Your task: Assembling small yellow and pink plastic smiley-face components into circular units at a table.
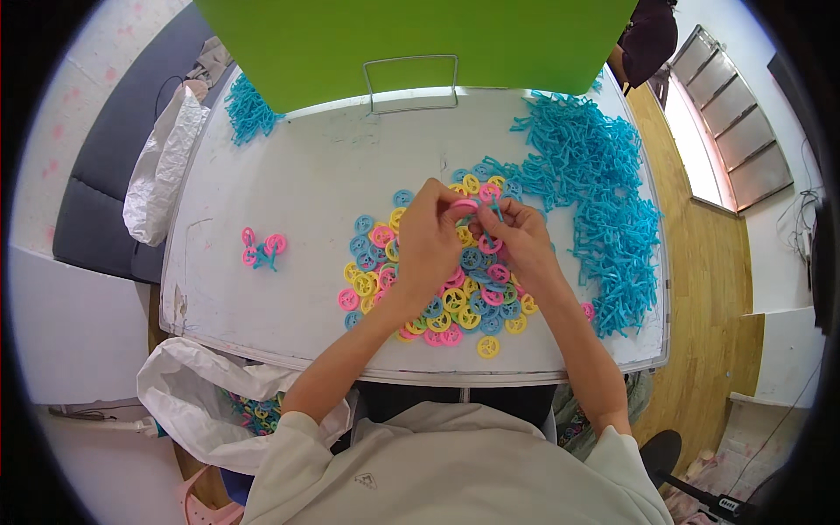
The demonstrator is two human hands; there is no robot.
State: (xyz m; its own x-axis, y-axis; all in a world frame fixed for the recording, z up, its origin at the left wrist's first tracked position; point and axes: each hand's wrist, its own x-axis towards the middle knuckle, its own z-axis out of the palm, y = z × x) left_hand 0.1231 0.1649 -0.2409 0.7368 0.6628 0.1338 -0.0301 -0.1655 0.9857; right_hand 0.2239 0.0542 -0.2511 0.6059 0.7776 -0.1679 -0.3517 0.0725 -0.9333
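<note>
Above a heap of small spoked plastic wheels [453,300] in pink, yellow, blue and green, my two hands meet. A pink wheel [464,205] is pinched in the fingers of my left hand [427,241]. Close against it, my right hand [528,247] grips a teal plastic piece [496,208] between thumb and fingers. Whether the piece is joined to the wheel cannot be made out, as fingers cover part of both. On the left of the white table [236,197] lies a small group of pink wheels with teal pieces [262,251].
A large pile of teal branched pieces [617,227] covers the table's right side; a smaller teal pile [250,109] sits far left. A green panel [411,44] with a wire frame [411,59] borders the back. A white sack [192,402] with colourful parts stands front left.
</note>
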